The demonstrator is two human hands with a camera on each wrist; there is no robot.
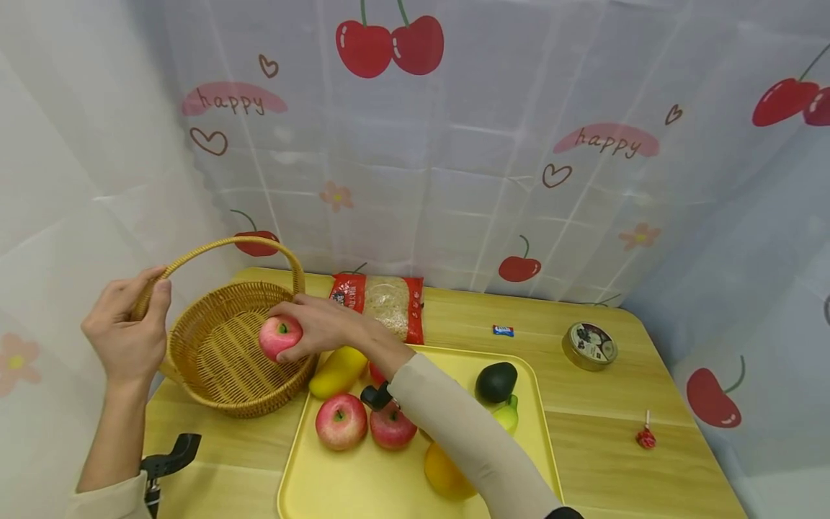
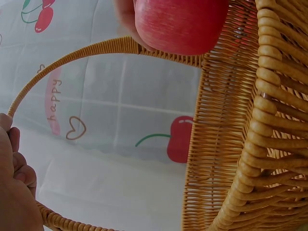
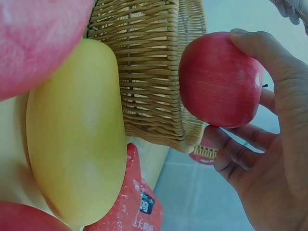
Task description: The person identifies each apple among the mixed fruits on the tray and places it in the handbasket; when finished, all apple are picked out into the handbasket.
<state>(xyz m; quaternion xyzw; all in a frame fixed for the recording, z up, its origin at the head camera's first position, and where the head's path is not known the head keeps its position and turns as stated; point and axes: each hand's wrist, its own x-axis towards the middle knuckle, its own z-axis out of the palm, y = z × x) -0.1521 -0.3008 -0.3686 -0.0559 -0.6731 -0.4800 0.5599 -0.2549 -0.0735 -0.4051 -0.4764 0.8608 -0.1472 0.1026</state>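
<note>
My left hand (image 1: 132,324) grips the arched handle (image 1: 227,244) of a wicker basket (image 1: 184,342). In the head view no fruit shows inside it. My right hand (image 1: 324,326) holds a red apple (image 1: 280,337) over the basket's right side, thumb and fingers around it. The right wrist view shows the same apple (image 3: 221,79) beside the basket's rim (image 3: 175,72). In the left wrist view the apple (image 2: 183,24) appears at the top, near the handle. Below my right hand, a yellow mango (image 1: 338,372) lies in the tray, close to the basket.
The yellow tray (image 1: 350,494) holds several fruits: apples (image 1: 341,422), an orange (image 1: 447,472), an avocado (image 1: 496,382) and a green fruit partly behind my sleeve. Behind it lies a red packet (image 1: 389,306). Rightward are a small blue wrapper (image 1: 503,331), a round tin (image 1: 590,346) and a lollipop (image 1: 645,436).
</note>
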